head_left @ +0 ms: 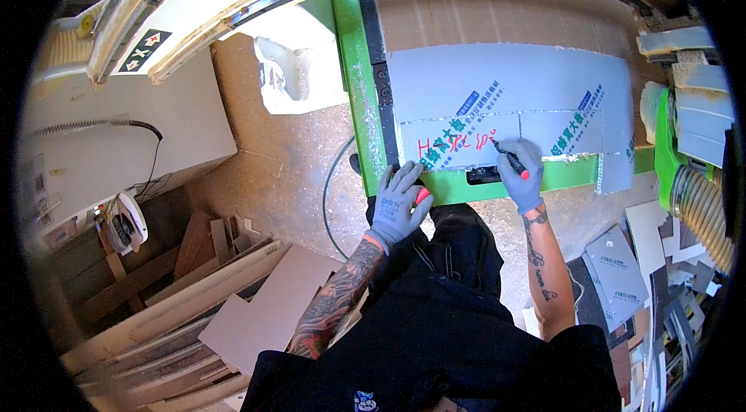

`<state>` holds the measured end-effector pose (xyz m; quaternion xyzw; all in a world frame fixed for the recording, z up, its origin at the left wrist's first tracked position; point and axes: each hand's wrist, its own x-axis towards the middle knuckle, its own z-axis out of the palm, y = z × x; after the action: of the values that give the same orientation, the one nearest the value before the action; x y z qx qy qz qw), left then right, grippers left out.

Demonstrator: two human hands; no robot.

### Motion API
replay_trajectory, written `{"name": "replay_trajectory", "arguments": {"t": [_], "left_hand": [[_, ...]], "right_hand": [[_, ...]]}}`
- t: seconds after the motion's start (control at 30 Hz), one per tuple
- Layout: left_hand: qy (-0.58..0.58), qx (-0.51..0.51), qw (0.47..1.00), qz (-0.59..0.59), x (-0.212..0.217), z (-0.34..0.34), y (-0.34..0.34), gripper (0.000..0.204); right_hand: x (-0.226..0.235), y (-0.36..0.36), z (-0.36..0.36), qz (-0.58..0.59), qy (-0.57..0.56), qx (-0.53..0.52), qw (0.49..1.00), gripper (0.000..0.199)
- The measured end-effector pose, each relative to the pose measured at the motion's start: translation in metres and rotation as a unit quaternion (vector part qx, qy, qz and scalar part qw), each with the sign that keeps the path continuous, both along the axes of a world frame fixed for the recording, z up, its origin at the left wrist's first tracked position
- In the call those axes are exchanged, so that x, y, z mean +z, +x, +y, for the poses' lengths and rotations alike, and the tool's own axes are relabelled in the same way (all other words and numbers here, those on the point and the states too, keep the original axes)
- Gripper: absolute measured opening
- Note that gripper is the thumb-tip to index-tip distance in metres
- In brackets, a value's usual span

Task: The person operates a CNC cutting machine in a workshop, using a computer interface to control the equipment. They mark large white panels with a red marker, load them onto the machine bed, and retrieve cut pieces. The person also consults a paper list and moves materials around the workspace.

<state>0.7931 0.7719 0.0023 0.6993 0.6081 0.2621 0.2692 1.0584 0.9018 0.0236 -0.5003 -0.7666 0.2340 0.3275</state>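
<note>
My right hand [519, 173], in a grey work glove, is closed round a dark marker [507, 152] with a red end. Its tip rests on a light blue-grey panel [505, 74], at the end of a row of red handwriting [458, 144]. The panel carries green and blue print and several cut lines with ragged white edges. My left hand [398, 202], gloved alike, lies at the panel's near left edge. Between its thumb and fingers sits a small red piece [422, 195] that looks like the marker's cap.
The panel lies on a machine bed with a green frame [353, 62]. A ribbed hose [699, 206] hangs at the right. Board offcuts [614, 272] are stacked at the lower right, and more boards [272, 303] at the lower left. A white cabinet [140, 132] stands left.
</note>
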Motion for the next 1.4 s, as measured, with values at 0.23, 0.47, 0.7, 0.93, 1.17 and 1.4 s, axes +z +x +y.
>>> {"name": "replay_trajectory", "arguments": {"t": [0.23, 0.47, 0.7, 0.93, 1.17, 1.4], "left_hand": [[-0.003, 0.000, 1.000, 0.006, -0.001, 0.000, -0.001, 0.025], [-0.004, -0.002, 1.000, 0.002, 0.000, 0.001, -0.001, 0.025], [-0.002, -0.003, 1.000, 0.003, -0.001, 0.001, -0.001, 0.026], [-0.001, 0.001, 1.000, 0.003, -0.001, -0.001, 0.000, 0.026], [0.001, -0.005, 1.000, 0.002, -0.002, 0.002, 0.001, 0.025], [0.001, -0.001, 1.000, 0.013, -0.002, -0.001, -0.001, 0.024]], "right_hand": [[-0.006, 0.008, -0.003, 0.001, -0.031, 0.004, 1.000, 0.016], [-0.002, 0.006, 0.002, 0.026, -0.060, -0.026, 0.998, 0.016], [-0.007, 0.013, -0.003, 0.015, -0.042, -0.018, 0.999, 0.015], [-0.004, 0.016, 0.008, 0.023, -0.019, -0.082, 0.996, 0.016], [-0.001, 0.017, 0.004, 0.018, -0.020, -0.053, 0.998, 0.016], [-0.008, 0.018, -0.003, 0.044, -0.010, -0.076, 0.996, 0.017]]}}
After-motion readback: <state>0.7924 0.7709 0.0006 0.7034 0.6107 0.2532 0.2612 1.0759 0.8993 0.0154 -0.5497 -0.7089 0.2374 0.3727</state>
